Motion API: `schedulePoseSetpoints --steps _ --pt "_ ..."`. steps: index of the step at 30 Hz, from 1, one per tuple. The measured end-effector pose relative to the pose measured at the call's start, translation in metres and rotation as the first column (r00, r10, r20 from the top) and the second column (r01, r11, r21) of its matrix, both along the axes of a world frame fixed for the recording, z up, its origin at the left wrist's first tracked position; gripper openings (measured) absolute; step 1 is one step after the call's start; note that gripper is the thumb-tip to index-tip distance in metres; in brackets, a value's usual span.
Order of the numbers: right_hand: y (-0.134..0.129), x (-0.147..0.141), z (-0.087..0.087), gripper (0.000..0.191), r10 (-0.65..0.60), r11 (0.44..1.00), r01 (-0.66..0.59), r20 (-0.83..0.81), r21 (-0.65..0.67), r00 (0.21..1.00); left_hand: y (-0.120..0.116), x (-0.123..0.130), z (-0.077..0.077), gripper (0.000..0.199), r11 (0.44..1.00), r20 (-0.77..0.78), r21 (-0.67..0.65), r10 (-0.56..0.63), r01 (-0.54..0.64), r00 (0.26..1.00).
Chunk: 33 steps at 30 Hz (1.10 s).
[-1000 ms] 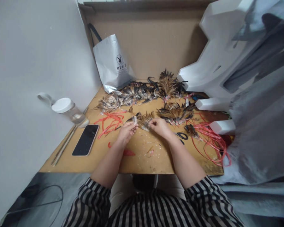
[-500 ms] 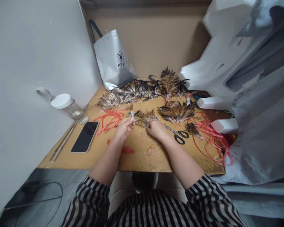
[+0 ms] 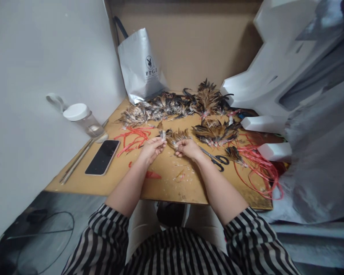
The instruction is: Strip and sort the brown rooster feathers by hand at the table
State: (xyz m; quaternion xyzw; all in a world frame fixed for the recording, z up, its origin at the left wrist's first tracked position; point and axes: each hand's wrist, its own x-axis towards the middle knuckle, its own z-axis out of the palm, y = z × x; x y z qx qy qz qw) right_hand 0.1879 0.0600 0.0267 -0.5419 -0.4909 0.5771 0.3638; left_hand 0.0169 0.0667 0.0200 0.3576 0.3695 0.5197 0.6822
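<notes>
My left hand [image 3: 154,149] is closed in a pinch on a small bunch of feathers [image 3: 163,134], pale at the base and dark in places. Close by, my right hand [image 3: 188,148] has its thumb and fingertips pressed together at the near edge of some loose brown feathers [image 3: 178,136]. Whatever lies between those fingertips is too small to make out. Just right of that hand lie scissors [image 3: 219,162] with black handles. Behind them rests a row of tied brown and black feather bunches [image 3: 216,133].
Red plastic strips [image 3: 136,136] lie left of my hands, and a larger red tangle [image 3: 262,168] is at the right. A phone [image 3: 102,157], a bottle [image 3: 84,120] and thin sticks [image 3: 77,162] are at the left. A feather heap [image 3: 166,107] and silver bag [image 3: 140,68] stand behind.
My right hand has drawn slightly back from the loose feathers, its fingertips now showing more. My left hand keeps its pinch on the feather bunch. The whole view has shifted a little.
</notes>
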Motion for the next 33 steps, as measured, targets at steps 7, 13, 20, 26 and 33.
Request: schedulePoseSetpoints --steps 7,13,20,26,33 --pt "-0.003 0.002 0.003 0.016 -0.032 0.999 0.028 0.107 0.038 0.994 -0.001 0.000 -0.003 0.019 1.000 -0.028 -0.013 -0.027 0.027 0.999" --pt "0.003 0.008 -0.006 0.035 -0.101 0.968 0.029 0.281 0.249 0.954 0.000 0.001 -0.004 0.017 0.998 -0.025 -0.008 -0.064 0.064 0.998" --pt "0.008 0.012 -0.008 0.028 -0.068 0.974 0.036 0.138 0.222 0.988 -0.001 0.001 -0.004 0.015 0.996 -0.021 -0.024 -0.083 0.082 0.996" --pt "0.003 0.005 0.002 0.024 -0.027 0.998 0.037 -0.197 0.047 0.980 -0.004 0.003 -0.002 0.012 0.993 -0.034 -0.035 -0.116 0.115 0.993" --pt "-0.006 -0.005 0.008 0.031 -0.010 0.997 0.029 -0.264 0.070 0.965 -0.007 0.007 0.001 0.016 0.990 -0.046 -0.015 -0.141 0.141 0.989"
